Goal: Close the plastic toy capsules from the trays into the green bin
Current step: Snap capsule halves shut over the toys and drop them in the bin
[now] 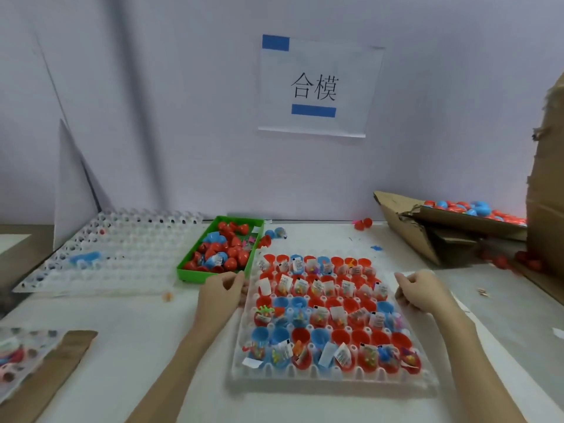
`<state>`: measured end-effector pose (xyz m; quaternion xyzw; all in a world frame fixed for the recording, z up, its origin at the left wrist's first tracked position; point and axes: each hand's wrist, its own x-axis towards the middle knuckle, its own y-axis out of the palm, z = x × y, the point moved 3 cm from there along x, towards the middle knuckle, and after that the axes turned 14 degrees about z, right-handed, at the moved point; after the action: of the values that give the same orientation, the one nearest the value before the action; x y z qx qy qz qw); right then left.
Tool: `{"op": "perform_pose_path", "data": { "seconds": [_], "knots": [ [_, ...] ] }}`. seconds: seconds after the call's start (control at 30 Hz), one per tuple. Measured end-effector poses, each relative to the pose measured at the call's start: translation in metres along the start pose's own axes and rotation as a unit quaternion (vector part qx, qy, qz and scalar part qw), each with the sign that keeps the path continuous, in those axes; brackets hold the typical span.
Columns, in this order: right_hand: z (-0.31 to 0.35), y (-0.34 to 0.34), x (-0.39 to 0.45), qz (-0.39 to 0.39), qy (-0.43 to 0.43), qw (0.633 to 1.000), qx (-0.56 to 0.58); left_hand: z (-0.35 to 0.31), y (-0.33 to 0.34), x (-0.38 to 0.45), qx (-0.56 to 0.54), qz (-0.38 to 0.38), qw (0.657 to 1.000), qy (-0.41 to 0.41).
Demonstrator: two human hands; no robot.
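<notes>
A clear plastic tray (332, 374) full of open red and blue capsule halves (323, 312), most with small toys and paper slips in them, lies on the white worktop (146, 346) right in front of the person. The left hand (221, 290) has its fingers curled round the tray's left edge near the far corner, gripping it; the right hand (419, 290) grips the right edge in the same way, fingers bent over the rim. The tray thus sits between the two hands.

Just beyond the left hand, touching the tray's far left corner, stands the green bin (192, 274), partly filled with closed red and blue capsules (225, 250). To the left of the bin lies an empty clear tray (122, 254) with one blue piece in it. A few loose capsules (276, 233) lie on the worktop behind the full tray. At the far right a torn cardboard box (427, 230) holds more red and blue capsules. A paper sign (317, 87) with blue tape hangs on the wall behind. At the lower left edge another tray (18, 352) shows in part.
</notes>
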<state>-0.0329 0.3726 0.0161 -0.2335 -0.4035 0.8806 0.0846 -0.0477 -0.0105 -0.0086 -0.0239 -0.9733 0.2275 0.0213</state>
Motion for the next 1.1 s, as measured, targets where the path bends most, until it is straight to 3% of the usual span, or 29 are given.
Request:
{"op": "perform_pose_path", "data": {
  "seconds": [0.1, 0.23, 0.47, 0.7, 0.9, 1.1],
  "knots": [
    [-0.002, 0.010, 0.002, -0.041, 0.006, 0.999, 0.009, 0.008, 0.003, 0.006, 0.042, -0.017, 0.999, 0.030],
    [0.006, 0.020, 0.003, -0.065, -0.049, 0.997, 0.000, 0.014, 0.003, 0.015, 0.044, -0.029, 0.998, 0.042],
    [0.008, 0.020, 0.002, -0.060, -0.088, 0.994, -0.034, 0.013, 0.003, 0.014, 0.029, -0.038, 0.998, 0.050],
    [0.003, 0.022, 0.007, -0.081, -0.079, 0.994, 0.003, -0.016, -0.004, -0.001, 0.032, -0.110, 0.991, 0.063],
    [0.003, 0.016, 0.006, -0.142, -0.102, 0.984, 0.032, -0.061, -0.002, 0.059, 0.225, 0.028, 0.969, 0.094],
    [0.007, 0.015, 0.005, -0.107, -0.165, 0.979, 0.056, -0.053, -0.002, 0.111, 0.259, 0.149, 0.952, 0.068]
  ]
}}
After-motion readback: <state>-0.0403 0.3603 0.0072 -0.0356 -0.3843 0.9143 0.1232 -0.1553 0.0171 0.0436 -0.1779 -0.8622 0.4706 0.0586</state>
